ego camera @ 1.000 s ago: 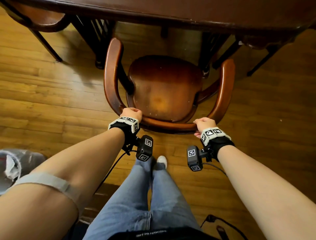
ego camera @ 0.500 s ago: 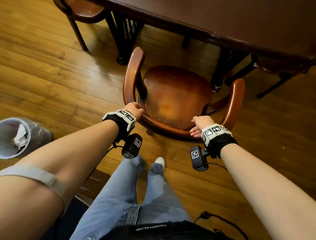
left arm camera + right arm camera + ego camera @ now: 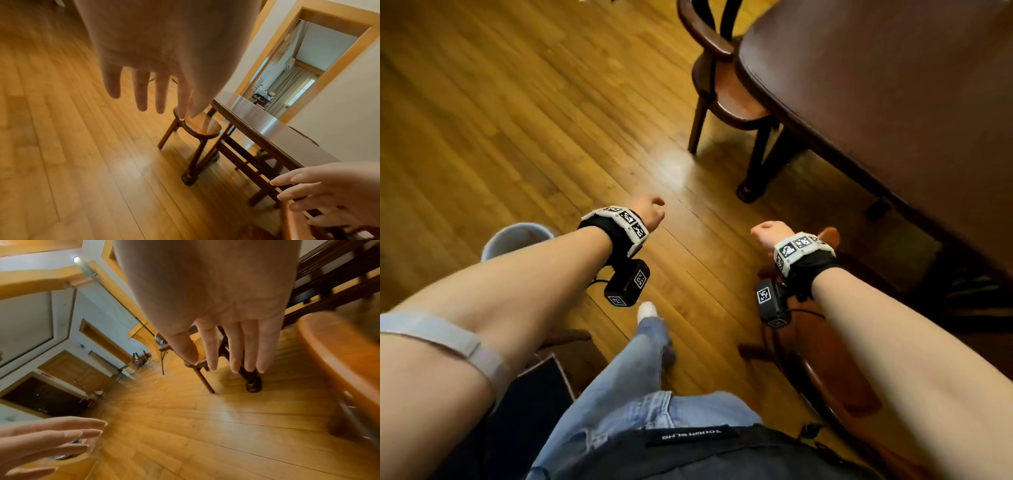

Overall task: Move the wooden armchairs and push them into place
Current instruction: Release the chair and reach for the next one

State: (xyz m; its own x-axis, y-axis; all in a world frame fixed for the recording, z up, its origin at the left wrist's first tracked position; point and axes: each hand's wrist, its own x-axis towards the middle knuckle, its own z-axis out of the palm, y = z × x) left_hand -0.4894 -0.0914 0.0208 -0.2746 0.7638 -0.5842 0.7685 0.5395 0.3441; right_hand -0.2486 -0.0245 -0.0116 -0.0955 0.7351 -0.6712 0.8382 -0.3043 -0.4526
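Head view shows our left hand (image 3: 652, 212) and right hand (image 3: 770, 233) spread and empty, having released 1 armchair (image 3: 835, 383) beside the desk (image 3: 893, 85), freeing us for the next armchair (image 3: 719, 82).

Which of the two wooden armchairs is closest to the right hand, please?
The armchair directly beneath the right hand; the other armchair stands farther ahead at the table's corner.

The floor (image 3: 551, 113) is warm yellow-brown wooden strip boarding with a smooth, glossy finish that throws back a pale glare patch. The armchair (image 3: 722, 85) is dark red-brown polished wood, its seat shiny, and the desk (image 3: 893, 102) has a dark, smooth wooden top with a soft sheen. The trousers (image 3: 650, 407) are faded, matt blue denim cloth.
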